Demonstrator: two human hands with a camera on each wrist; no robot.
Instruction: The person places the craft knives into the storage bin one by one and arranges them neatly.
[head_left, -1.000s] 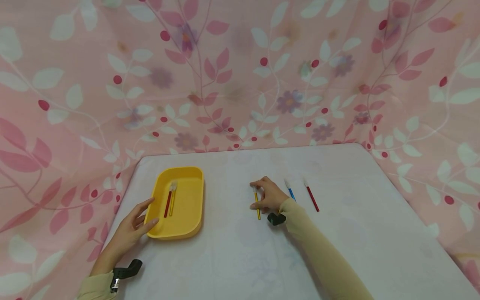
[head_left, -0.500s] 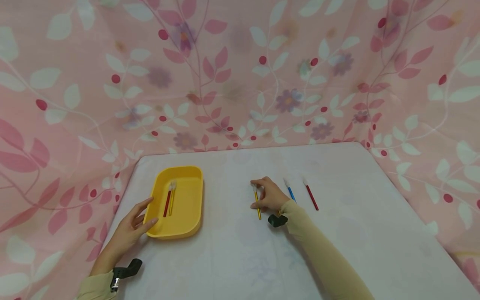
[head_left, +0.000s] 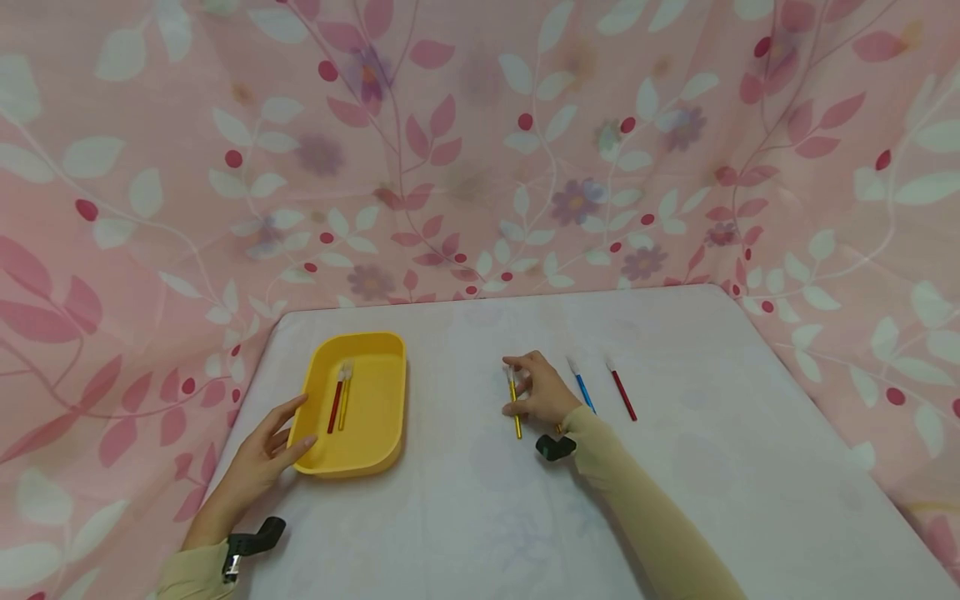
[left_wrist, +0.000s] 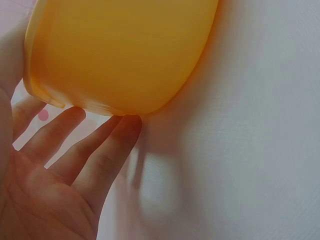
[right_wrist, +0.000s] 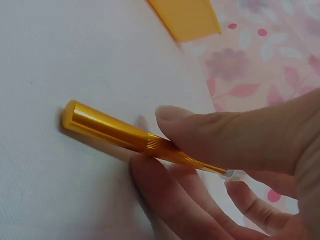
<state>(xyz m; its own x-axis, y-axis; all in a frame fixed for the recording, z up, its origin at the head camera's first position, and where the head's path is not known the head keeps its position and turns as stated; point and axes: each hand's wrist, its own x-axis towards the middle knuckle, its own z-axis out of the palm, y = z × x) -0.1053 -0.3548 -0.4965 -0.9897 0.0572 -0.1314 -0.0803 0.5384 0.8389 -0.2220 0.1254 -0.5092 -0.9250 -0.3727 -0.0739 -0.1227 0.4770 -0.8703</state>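
Observation:
My left hand [head_left: 258, 458] holds the yellow tray [head_left: 392, 450] at its near left corner, thumb over the rim and fingertips against the outer wall [left_wrist: 120, 60]. A red craft knife [head_left: 335, 406] and a gold one [head_left: 344, 406] lie inside the tray, side by side. Right of the tray, my right hand [head_left: 542, 393] pinches another gold craft knife [right_wrist: 107, 125] between thumb and fingers. Its knurled collar and clear cap show in the right wrist view; the butt end is close over the white tablecloth.
A blue craft knife [head_left: 583, 388] and a red one [head_left: 623, 393] lie right of my right hand. Another gold piece [head_left: 558, 427] peeks out by my right wrist, mostly hidden. Pink floral cloth [head_left: 465, 167] hangs behind and beside the table.
My right hand has shifted very slightly, uncovering a little more of the blue craft knife. The left hand and tray keep their places.

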